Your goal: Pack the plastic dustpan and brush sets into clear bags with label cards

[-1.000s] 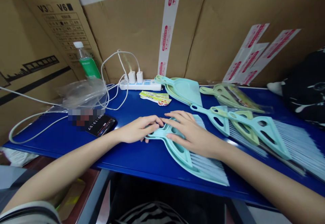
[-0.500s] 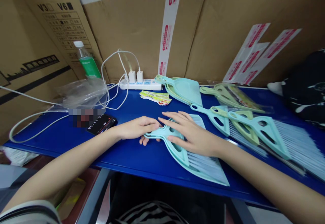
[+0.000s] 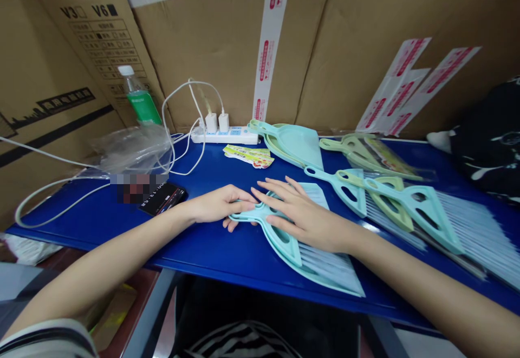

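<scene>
1. Now the left hand [image 3: 221,206] is pinching the handle end of the aqua brush [image 3: 325,266] and the matching dustpan [image 3: 309,279], its thumb pressing from above; how its fingers are curling underneath is partly hidden, so I cannot fully tell whether both handles are sitting in that grip.
2. Meanwhile, the right hand [image 3: 306,220] is resting palm down across the brush, its grip spread, fingers fanning toward the left hand.
3. Compared with a second ago, the brush is lying slightly farther toward the handle end, while the dustpan's lower corner is staying in about the same place.
4. Judging by that shift, the brush is seating more closely inside the dustpan, with the two handles lining up.
5. The pair is lying near the front edge of the blue table [image 3: 203,260]; loose brushes [image 3: 433,212] are lying to the right, and printed labels [image 3: 249,156] are lying beyond the hands.
</scene>
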Available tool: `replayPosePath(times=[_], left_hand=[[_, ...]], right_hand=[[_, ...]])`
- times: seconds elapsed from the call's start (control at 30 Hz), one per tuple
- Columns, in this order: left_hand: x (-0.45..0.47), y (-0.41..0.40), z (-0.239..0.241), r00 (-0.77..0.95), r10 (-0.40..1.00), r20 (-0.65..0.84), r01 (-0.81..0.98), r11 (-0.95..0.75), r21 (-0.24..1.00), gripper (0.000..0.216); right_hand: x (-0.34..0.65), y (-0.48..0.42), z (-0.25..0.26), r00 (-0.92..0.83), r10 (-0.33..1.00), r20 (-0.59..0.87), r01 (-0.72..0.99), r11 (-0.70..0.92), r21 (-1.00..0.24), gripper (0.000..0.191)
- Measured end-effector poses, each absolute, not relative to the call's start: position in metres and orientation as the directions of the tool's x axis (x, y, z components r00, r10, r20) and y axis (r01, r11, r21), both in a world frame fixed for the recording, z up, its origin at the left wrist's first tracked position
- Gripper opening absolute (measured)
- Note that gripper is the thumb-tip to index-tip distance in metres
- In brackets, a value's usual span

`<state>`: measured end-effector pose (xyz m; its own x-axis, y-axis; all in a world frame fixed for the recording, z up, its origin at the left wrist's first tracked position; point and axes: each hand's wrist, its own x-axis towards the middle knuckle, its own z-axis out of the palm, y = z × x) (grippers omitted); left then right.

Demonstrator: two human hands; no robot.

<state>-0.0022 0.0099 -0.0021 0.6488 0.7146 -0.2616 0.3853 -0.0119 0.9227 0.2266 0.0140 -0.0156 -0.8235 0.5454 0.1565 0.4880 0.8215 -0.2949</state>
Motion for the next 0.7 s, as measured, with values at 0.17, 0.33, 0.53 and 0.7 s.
replayPosePath(times=[0.17, 0.33, 0.53, 0.7], left_hand=[[-0.0021, 0.0102, -0.0035, 0.648, 0.718, -0.255, 0.387, -0.022, 0.922, 0.034], [-0.0015, 0.0084, -0.0012, 0.649, 0.722, -0.24, 0.414, -0.071, 0.908, 0.031], [-0.0005, 0.0073, -0.0007, 0.636, 0.732, -0.246, 0.459, -0.102, 0.883, 0.027], [-0.0021, 0.0062, 0.0061, 0.653, 0.724, -0.223, 0.46, -0.145, 0.876, 0.024]], right_hand=[[0.2271, 0.0133, -0.0143, -0.822, 0.548, 0.155, 0.488, 0.818, -0.303, 0.053], [0.2259, 0.0131, -0.0133, -0.824, 0.55, 0.138, 0.497, 0.817, -0.291, 0.055], [0.2252, 0.0124, -0.0156, -0.818, 0.55, 0.171, 0.498, 0.825, -0.268, 0.055], [0.2286, 0.0172, -0.0127, -0.802, 0.561, 0.204, 0.517, 0.824, -0.234, 0.052]])
